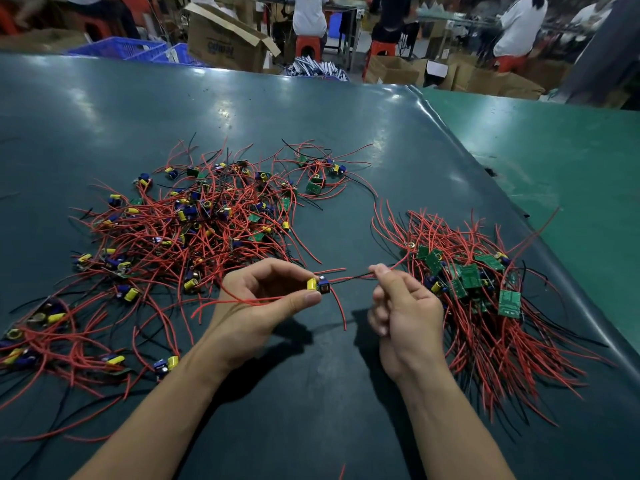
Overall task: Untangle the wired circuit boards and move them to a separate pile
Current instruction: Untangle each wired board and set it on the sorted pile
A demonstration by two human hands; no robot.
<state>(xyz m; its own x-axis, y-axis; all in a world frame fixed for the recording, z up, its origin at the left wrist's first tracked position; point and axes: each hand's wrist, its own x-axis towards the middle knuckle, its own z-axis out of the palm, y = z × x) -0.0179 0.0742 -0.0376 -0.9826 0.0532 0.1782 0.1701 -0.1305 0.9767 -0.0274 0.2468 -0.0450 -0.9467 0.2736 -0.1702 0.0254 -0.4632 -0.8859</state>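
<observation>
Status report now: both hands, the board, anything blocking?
Left hand pinches circuit board. Right hand pinches its wires, taut. Sorted pile right, tangled pile left. Nothing blocking.

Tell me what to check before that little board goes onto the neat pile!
1. Left hand holds the board firmly: ok.
2. Right hand pinches the board's wires: ok.
3. Board lifted clear of the tangled pile: ok.
4. Loose red wire hanging from the board is free of the other wires: cannot tell.
5. Pinched wires are separate from the sorted pile: cannot tell.
6. Room on the table beside the sorted pile: ok.
</observation>
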